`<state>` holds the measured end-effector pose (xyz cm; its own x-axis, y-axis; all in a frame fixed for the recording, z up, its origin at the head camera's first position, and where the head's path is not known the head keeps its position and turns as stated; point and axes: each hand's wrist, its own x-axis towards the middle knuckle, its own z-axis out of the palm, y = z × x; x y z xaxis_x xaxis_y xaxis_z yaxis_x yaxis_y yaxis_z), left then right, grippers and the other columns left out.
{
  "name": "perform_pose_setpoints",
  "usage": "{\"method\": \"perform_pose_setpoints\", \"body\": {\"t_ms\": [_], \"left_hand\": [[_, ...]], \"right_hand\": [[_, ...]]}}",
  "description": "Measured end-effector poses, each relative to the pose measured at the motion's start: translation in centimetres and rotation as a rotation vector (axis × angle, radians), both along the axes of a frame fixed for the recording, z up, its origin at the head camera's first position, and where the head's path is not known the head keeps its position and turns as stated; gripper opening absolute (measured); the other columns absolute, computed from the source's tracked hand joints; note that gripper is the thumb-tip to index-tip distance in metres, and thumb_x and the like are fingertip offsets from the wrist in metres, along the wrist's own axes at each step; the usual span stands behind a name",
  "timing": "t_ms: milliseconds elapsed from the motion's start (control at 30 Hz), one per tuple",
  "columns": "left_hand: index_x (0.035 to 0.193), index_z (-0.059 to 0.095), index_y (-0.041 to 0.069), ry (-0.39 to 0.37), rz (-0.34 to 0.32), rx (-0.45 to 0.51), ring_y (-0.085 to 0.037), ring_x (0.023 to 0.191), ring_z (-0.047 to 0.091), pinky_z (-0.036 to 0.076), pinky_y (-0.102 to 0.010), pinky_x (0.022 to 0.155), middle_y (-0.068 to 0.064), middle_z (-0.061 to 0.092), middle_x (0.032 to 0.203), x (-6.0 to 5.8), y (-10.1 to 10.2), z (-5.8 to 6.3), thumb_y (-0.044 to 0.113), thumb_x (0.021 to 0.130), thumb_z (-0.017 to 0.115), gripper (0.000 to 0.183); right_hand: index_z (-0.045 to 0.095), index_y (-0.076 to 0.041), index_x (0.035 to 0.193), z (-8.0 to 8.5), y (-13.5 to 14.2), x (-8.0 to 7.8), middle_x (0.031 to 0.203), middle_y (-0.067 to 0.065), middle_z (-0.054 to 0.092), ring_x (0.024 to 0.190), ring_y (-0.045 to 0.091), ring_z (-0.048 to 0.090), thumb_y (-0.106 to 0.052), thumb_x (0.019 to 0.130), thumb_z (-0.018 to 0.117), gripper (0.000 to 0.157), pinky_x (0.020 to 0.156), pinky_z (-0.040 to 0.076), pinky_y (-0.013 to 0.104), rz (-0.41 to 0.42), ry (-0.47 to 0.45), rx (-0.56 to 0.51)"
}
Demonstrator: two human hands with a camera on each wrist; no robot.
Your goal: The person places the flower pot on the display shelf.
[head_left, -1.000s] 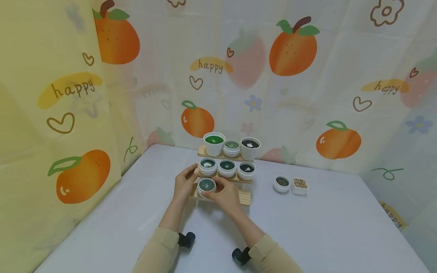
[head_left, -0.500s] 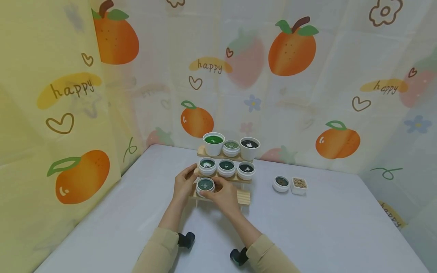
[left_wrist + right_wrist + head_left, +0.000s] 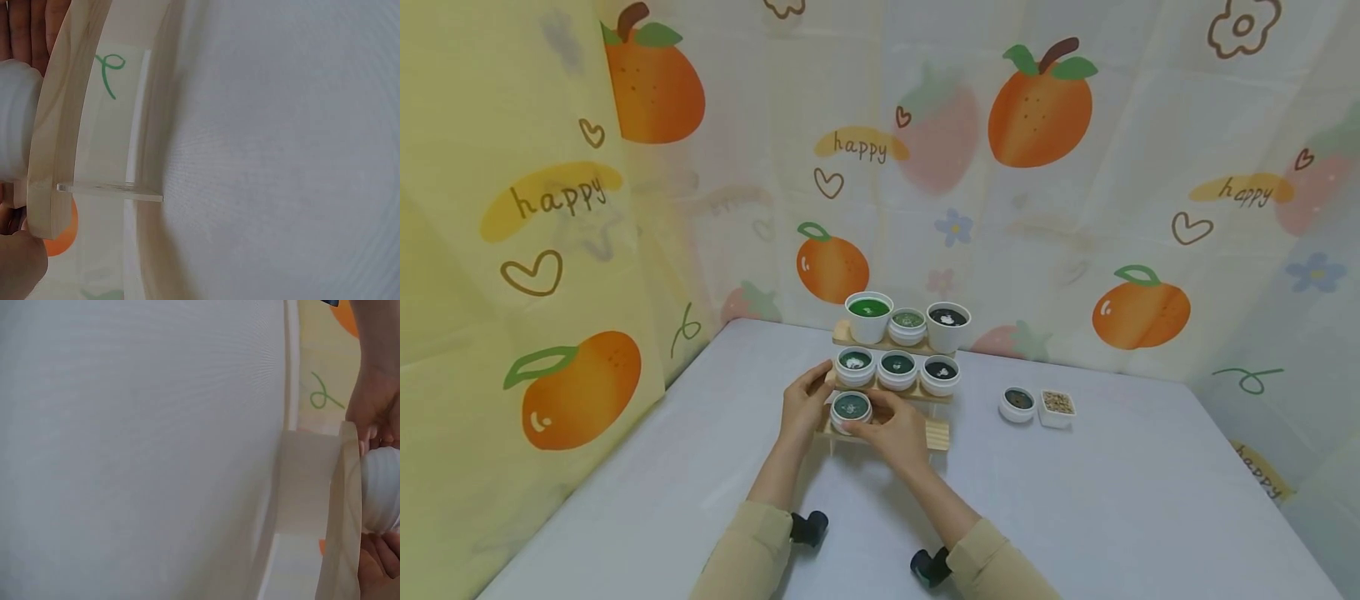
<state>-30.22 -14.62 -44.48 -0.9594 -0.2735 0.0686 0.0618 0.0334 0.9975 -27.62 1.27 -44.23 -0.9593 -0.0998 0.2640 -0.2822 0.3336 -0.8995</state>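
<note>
A three-step wooden stand [image 3: 937,435] on clear supports sits at the table's middle. On its lowest shelf, at the left, is a small round white pot [image 3: 852,406] with a grey-green top. My right hand [image 3: 898,432] holds this pot from the right, thumb at its front and fingers behind. At the stand's left end my left hand [image 3: 805,406] grips the shelf edge; its thumb [image 3: 24,262] shows by the wooden end in the left wrist view. The pot's ridged side [image 3: 380,487] appears between both hands in the right wrist view.
Three white pots with dark green tops, one of them the middle pot [image 3: 898,369], fill the middle shelf. Above stand two taller cups, including a bright green one [image 3: 870,315], and a pot [image 3: 907,326]. To the right are another pot [image 3: 1017,405] and a square dish [image 3: 1057,409] of beige bits.
The right hand and the pot have shifted very slightly left on the lowest shelf. The left hand stays at the stand's left end.
</note>
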Motion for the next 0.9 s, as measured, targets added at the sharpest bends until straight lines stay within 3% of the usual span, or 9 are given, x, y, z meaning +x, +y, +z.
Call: {"method": "perform_pose_setpoints", "body": {"t_ms": [233,600,900], "left_hand": [[0.140,0.053,0.003,0.012,-0.018,0.010,-0.033,0.140,0.048,0.039,-0.044,0.121,-0.018,0.051,0.149,0.1,0.0,0.1,0.004,0.098,0.056,0.042],[0.139,0.054,0.002,0.005,-0.011,0.026,-0.032,0.141,0.046,0.039,-0.042,0.122,-0.018,0.050,0.149,-0.2,0.0,-0.2,0.003,0.097,0.056,0.042],[0.139,0.054,0.002,0.006,0.000,0.011,-0.032,0.141,0.047,0.039,-0.041,0.121,-0.018,0.051,0.149,-0.3,0.0,-0.2,0.003,0.097,0.056,0.042]], "right_hand": [[0.069,-0.004,0.117,0.0,1.0,0.4,0.113,0.015,0.074,0.102,0.029,0.073,-0.019,0.070,0.090,0.053,0.088,0.062,0.038,0.053,0.017,-0.075],[0.071,-0.003,0.113,0.1,3.1,0.9,0.109,0.017,0.075,0.101,0.030,0.073,-0.021,0.071,0.089,0.049,0.089,0.062,0.038,0.021,-0.015,-0.060],[0.073,-0.009,0.109,2.3,4.8,1.9,0.106,0.009,0.077,0.104,0.023,0.071,-0.018,0.073,0.087,0.039,0.094,0.061,0.039,-0.026,0.013,-0.056]]}}
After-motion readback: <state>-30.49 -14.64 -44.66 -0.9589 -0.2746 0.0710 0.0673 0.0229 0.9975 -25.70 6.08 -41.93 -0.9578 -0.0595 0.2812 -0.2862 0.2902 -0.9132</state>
